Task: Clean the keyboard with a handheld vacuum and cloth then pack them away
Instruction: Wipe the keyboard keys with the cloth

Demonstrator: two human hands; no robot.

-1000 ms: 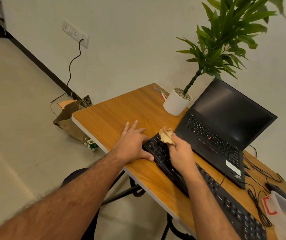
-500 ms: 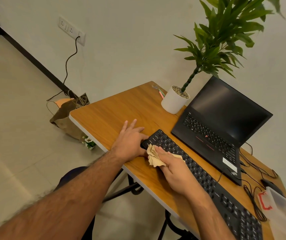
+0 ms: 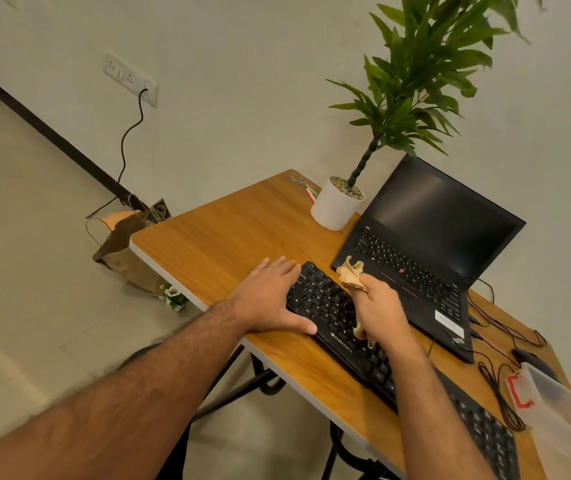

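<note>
A person's left hand [image 3: 270,296] lies flat, fingers straight and slightly spread, on the black keyboard's [image 3: 332,313] end at 9 o'clock, while the right hand [image 3: 379,315] grips a crumpled tan cloth [image 3: 350,271] above the keys on a wooden desk [image 3: 228,237].

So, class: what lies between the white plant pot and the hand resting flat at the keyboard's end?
In the head view, only bare wooden tabletop lies between the white plant pot and the left hand.

We've only got one view here, a wide-angle head cam looking forward and down from above the desk [image 3: 228,237]; both forearms run up from the bottom edge; it sits close over the keyboard [image 3: 329,306], with wall and floor at the left.
</note>
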